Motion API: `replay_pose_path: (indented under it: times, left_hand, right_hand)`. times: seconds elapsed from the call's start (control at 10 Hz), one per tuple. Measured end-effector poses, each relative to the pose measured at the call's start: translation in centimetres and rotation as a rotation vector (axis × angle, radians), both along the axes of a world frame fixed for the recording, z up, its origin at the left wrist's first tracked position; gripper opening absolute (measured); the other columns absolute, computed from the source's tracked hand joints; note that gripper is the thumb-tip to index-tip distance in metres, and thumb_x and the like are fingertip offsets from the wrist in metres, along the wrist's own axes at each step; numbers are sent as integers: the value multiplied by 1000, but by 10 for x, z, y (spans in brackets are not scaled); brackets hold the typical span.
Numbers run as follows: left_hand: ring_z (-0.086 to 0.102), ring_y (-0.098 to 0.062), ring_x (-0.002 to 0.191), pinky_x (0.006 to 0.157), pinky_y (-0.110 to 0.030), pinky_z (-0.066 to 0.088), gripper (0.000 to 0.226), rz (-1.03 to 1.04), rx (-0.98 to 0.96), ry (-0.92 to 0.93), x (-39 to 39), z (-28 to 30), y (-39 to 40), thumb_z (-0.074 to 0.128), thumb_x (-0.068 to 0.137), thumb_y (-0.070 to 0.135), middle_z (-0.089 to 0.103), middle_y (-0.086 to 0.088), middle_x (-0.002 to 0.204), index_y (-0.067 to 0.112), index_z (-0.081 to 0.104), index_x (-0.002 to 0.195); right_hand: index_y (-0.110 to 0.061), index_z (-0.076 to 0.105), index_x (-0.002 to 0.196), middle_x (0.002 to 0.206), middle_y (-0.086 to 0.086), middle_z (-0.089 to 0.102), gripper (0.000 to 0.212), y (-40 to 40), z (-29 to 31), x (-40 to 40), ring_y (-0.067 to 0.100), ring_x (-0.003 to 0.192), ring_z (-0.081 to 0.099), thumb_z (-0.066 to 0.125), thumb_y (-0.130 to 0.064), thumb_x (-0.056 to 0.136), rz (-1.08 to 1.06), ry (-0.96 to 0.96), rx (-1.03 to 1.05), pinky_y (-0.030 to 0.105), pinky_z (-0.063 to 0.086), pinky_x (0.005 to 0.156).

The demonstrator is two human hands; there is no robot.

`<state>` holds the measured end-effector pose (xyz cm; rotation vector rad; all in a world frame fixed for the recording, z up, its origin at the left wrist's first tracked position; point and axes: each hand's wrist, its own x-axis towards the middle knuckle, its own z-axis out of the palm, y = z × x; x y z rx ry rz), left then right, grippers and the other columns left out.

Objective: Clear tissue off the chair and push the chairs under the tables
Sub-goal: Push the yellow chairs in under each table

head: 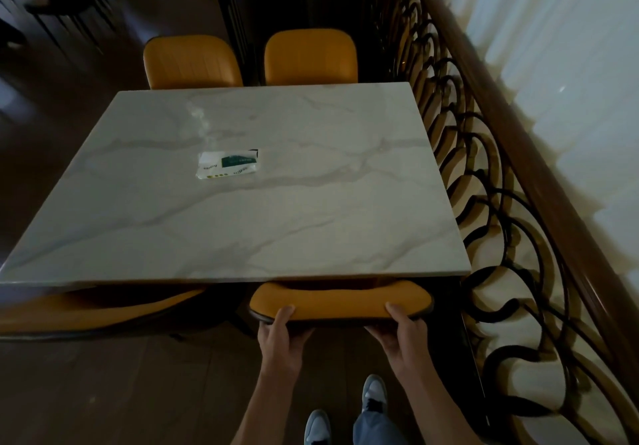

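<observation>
Gripping the top rail of the near right chair (340,298), the left hand (278,335) and right hand (397,332) are each clamping on it, thumbs over the padded edge, well apart near its two ends. That padded back is looking firm enough to push on, and the chair is likely sliding rather than lifting. It is sitting tucked under the near edge of the table (311,230); the tissue pack (228,164), light and soft, is lying mid-table, left of centre
</observation>
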<state>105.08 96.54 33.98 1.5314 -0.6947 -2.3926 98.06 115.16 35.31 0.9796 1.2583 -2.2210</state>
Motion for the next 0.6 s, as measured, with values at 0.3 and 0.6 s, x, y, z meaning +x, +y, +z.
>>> replay_pose_path:
  times: [0.3,0.6]
  left_hand:
    - [58,-35,111,68,-50,59,57,-21,-12,-43,-2,-4,-1,72,85,9,55,-14,128,19,46,135]
    - [37,-38,141,112,-55,36,94,-203,-388,-244,1,11,-7,75,86,36,34,-11,159,29,16,159]
  right_hand:
    - [-1,52,127,111,24,60,39,6,3,-1,38,101,63,64,-11,91,85,-11,4,52,57,77]
    - [-7,14,154,155,20,32,89,0,19,4,39,140,34,69,-29,89,265,256,911,53,37,110]
